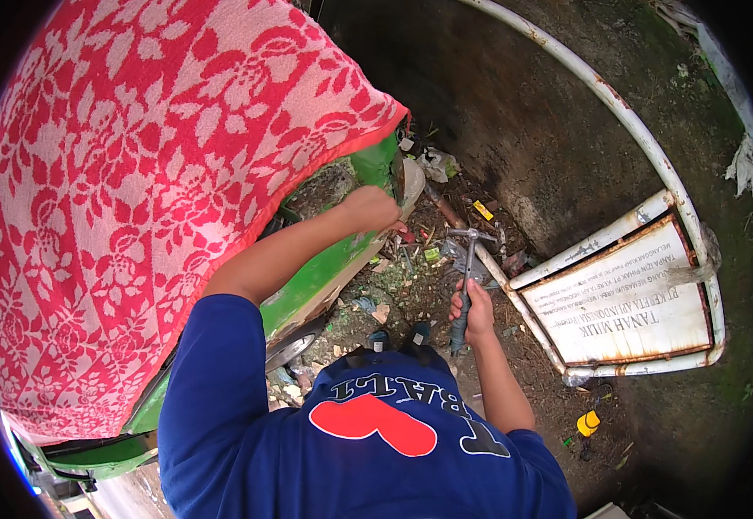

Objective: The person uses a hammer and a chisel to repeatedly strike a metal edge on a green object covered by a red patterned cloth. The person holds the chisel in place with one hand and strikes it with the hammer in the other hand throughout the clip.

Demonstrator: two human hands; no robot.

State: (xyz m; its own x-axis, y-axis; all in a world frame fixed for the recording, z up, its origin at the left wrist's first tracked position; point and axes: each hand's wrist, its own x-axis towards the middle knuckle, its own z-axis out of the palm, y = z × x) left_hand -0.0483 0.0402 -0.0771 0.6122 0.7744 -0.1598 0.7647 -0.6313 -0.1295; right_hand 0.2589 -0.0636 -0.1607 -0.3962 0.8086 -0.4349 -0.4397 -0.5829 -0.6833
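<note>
The person stands bent over the green vehicle panel point(320, 272), much of it draped in a red-and-white floral towel point(134, 190). The left hand point(370, 210) reaches toward eleven o'clock and is closed in a fist against the panel's upper edge; whether it pinches anything I cannot tell. The right hand point(473, 313) is wrapped round the grip of a hammer point(466, 277), whose head points up to twelve o'clock over the littered ground point(411, 285). At three o'clock a rusty white signboard point(623, 298) leans in its bent pipe frame point(636, 138); a small yellow object point(588, 423) lies at five o'clock. To strike well, I'd judge the bracing fist should stay clear of the spot to be hit, with short blows and a firm grip low on the handle.
</note>
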